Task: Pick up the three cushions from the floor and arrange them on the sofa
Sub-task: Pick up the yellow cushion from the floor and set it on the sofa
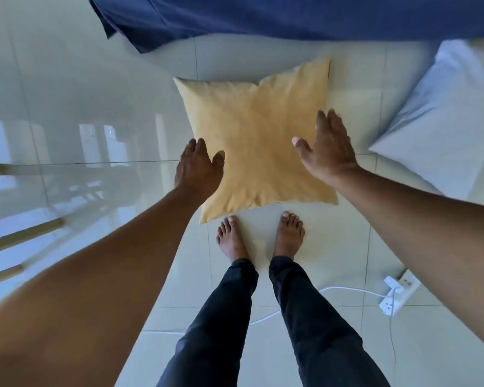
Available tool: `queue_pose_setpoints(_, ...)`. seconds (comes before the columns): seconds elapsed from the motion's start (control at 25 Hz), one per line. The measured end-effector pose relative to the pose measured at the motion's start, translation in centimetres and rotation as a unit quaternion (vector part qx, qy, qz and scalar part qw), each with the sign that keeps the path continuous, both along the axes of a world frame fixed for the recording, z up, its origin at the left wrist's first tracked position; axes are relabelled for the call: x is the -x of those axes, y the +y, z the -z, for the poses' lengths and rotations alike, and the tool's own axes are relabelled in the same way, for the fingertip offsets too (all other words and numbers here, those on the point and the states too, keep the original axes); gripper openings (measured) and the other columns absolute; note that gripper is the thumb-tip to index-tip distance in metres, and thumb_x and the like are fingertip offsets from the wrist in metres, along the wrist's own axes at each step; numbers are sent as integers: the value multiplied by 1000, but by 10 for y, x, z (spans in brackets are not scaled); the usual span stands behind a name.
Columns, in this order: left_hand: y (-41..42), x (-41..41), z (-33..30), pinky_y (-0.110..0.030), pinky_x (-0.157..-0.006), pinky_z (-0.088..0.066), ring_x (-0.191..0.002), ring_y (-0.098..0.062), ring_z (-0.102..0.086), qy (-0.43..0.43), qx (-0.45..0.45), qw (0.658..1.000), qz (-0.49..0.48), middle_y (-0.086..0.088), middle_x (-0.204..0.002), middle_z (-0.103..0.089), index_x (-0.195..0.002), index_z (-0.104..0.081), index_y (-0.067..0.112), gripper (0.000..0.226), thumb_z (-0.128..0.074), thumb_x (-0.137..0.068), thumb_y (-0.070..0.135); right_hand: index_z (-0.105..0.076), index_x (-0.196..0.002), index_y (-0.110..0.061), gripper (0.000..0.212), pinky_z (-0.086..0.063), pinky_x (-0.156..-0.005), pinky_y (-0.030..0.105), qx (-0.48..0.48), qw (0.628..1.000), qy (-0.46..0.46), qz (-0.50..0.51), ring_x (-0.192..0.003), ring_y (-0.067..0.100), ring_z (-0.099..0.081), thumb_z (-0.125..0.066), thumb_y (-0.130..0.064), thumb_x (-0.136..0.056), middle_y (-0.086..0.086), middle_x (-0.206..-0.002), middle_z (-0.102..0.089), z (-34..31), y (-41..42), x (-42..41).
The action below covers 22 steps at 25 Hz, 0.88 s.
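A yellow cushion (256,138) lies flat on the white tiled floor just beyond my bare feet. My left hand (197,166) hovers at its left edge, fingers spread, holding nothing. My right hand (326,148) is over its right edge, also open with the thumb pointing inward. A white cushion (444,127) lies on the floor to the right, partly cut off by the frame. A blue fabric-covered sofa edge (291,18) runs along the top of the view.
A white power strip (397,294) with a plug and a white cable (263,317) lies on the floor at the right behind my feet. A glass table top with wooden legs (20,236) stands at the left.
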<state>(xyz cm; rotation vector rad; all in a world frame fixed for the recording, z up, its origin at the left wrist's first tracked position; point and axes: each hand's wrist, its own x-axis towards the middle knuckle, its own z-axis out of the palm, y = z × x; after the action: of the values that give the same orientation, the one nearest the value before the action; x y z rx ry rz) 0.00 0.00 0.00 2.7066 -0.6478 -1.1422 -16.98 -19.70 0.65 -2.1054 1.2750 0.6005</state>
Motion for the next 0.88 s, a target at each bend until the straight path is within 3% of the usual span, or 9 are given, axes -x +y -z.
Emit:
queue_pose_setpoints(0.16,-8,-19,83,-47,-115,-40,-145,-43,-49,10,-10,996,-92,-22,-156,-52,-153,-45,-1,71,-45,-108,54,-19,-167,-7,87,-18,-129,45,-11,995,-5,100,-163,33,-15,-47,-59,-104,18,-177,-15,87,-25,-4)
queue_pose_setpoints(0.28,-8,-38,128,-41,-117,-41,-143,-37,-53,26,-5,980,-198,-19,-153,-58,-147,-51,3,78,-47,-102,66,-43,-156,-10,87,-36,-117,42,14,974,4,228,-149,33,-45,-49,-72,-96,12,-162,-47,135,-43,-8)
queue_pose_setpoints(0.44,-7,-51,176,-42,-122,-40,-135,-22,-59,181,15,906,-383,2,-147,-63,-152,-52,21,95,-66,-79,81,-60,-140,-16,103,-51,-109,38,-97,903,-55,415,-123,25,-66,-70,-87,-66,0,-134,-69,195,-56,-2)
queue_pose_setpoints(0.56,59,19,226,-38,-132,-18,-160,-21,-31,230,-84,876,-416,3,-173,-36,-164,-30,34,59,-40,-108,49,-53,-128,-12,77,-60,-88,42,-86,918,-100,373,-101,34,-75,-98,-33,-70,12,-111,-76,249,52,102)
queue_pose_setpoints(0.64,127,116,280,-37,-133,-7,-166,-18,-9,244,-128,893,-357,4,-181,-11,-170,-14,29,57,-16,-113,30,-47,-124,-10,53,-58,-80,45,-38,952,-61,299,-102,41,-74,-82,-7,-84,21,-111,-73,330,170,185)
queue_pose_setpoints(0.72,156,165,292,-38,-133,-9,-166,-19,-11,242,-98,929,-263,4,-180,-13,-170,-17,24,58,-19,-112,26,-42,-132,-14,32,-50,-95,48,-87,956,-51,276,-122,43,-66,-54,-19,-103,21,-130,-67,323,164,190)
queue_pose_setpoints(0.76,131,121,260,-38,-132,-15,-164,-20,-19,280,-82,926,-241,2,-178,-22,-168,-24,24,57,-27,-111,28,-42,-139,-19,34,-43,-105,45,-190,925,-64,324,-135,38,-58,-42,-34,-108,13,-141,-62,278,90,155)
queue_pose_setpoints(0.84,79,36,156,-37,-121,-36,-147,-21,-52,293,-64,923,-240,-2,-159,-58,-155,-52,27,57,-56,-102,48,-55,-145,-21,67,-44,-104,36,-197,921,-35,336,-135,20,-58,-47,-69,-99,-9,-136,-63,155,-12,97)
queue_pose_setpoints(0.88,53,4,90,-39,-112,-48,-131,-19,-67,230,-52,925,-299,0,-140,-74,-142,-67,29,65,-70,-87,66,-63,-140,-21,80,-50,-94,34,-205,900,-35,383,-125,17,-65,-59,-80,-86,-13,-127,-69,85,-35,60)
